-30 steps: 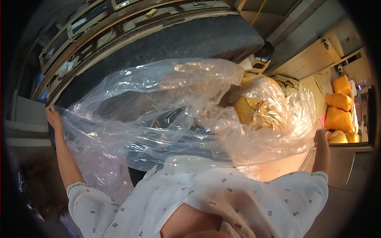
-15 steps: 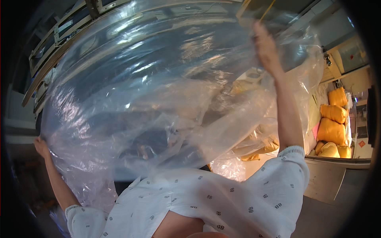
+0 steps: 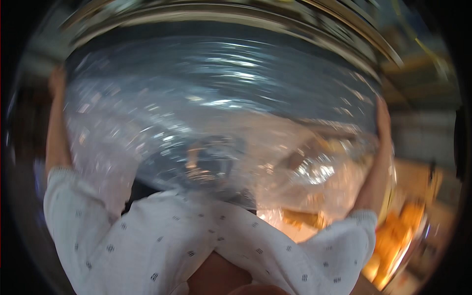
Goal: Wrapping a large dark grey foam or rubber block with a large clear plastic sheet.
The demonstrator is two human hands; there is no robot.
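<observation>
A wide, crinkled clear plastic sheet (image 3: 216, 103) spreads across the space before my chest, catching bright streaks of light. At its far left edge my left hand (image 3: 57, 81) is closed on the plastic, though motion blurs the fingers. My right hand (image 3: 383, 118) is at the sheet's right edge, fingers pointing up and away; smearing hides whether they grip it. Both arms are stretched wide apart. Through the plastic show a dark grey surface and, lower right, a pale area with yellowish shapes.
Beyond the sheet, long wooden rails (image 3: 236, 11) curve across the far side. Orange-yellow stuffed bundles (image 3: 396, 241) are piled at the lower right. A yellow strip (image 3: 423, 46) hangs at the upper right.
My left hand has moved up and away from me along the left side. My right hand has come down and farther right. The sheet is spread more evenly, and the view has turned.
</observation>
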